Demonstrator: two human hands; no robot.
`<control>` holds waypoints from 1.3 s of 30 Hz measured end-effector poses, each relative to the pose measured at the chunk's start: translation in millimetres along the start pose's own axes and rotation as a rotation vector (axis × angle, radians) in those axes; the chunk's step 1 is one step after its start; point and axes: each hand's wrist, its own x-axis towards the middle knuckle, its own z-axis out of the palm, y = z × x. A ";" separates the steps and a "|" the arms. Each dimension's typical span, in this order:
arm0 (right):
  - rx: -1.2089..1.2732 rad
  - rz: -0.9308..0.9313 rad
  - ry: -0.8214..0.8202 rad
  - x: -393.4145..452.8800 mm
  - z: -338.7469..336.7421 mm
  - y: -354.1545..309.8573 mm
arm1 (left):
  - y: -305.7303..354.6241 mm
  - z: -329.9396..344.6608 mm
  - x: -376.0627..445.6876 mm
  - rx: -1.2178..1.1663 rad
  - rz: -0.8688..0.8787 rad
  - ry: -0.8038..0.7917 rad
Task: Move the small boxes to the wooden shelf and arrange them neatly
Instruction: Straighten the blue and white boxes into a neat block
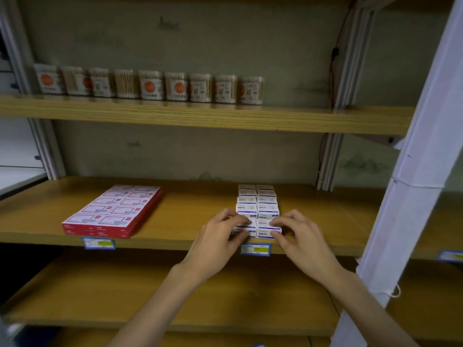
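Observation:
Small white boxes with blue print [258, 205] stand in two columns, stacked, on the middle wooden shelf [190, 209], right of centre. My left hand [220, 239] grips the front left boxes [246, 230] from the left side. My right hand [298, 236] pinches the front right boxes [266, 229] from the right. Both hands sit at the shelf's front edge and hide the outer ends of the front boxes.
A flat block of red boxes [112, 211] lies on the same shelf to the left. Jars of cotton swabs [150, 86] line the upper shelf. A white upright post [411, 186] stands at the right. Price tags [255, 249] hang on the shelf edge.

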 end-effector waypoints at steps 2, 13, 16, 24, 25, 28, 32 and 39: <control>-0.003 0.000 -0.003 -0.9 0.4 -0.5 | -1.6 -1.5 -1.6 -0.008 0.004 -0.010; 0.071 0.114 0.016 28.1 -2.7 20.4 | 2.0 -13.1 23.9 0.086 -0.056 -0.022; -0.004 0.116 -0.113 36.8 0.5 17.6 | -3.0 -13.0 38.2 0.097 -0.095 -0.154; -0.033 0.075 -0.113 34.0 -2.7 21.2 | -4.7 -22.5 34.7 0.123 -0.074 -0.295; -0.027 0.077 -0.118 35.7 -3.4 20.6 | -6.1 -24.6 36.0 0.108 -0.075 -0.313; 0.000 0.076 -0.144 43.8 -4.0 17.2 | -12.6 -29.7 43.0 -0.009 -0.078 -0.362; 0.007 0.075 -0.231 49.6 -3.9 13.4 | -24.3 -35.6 51.4 -0.125 -0.095 -0.442; 0.187 0.057 -0.339 48.9 -11.9 15.8 | -35.7 -39.3 53.8 -0.193 -0.093 -0.404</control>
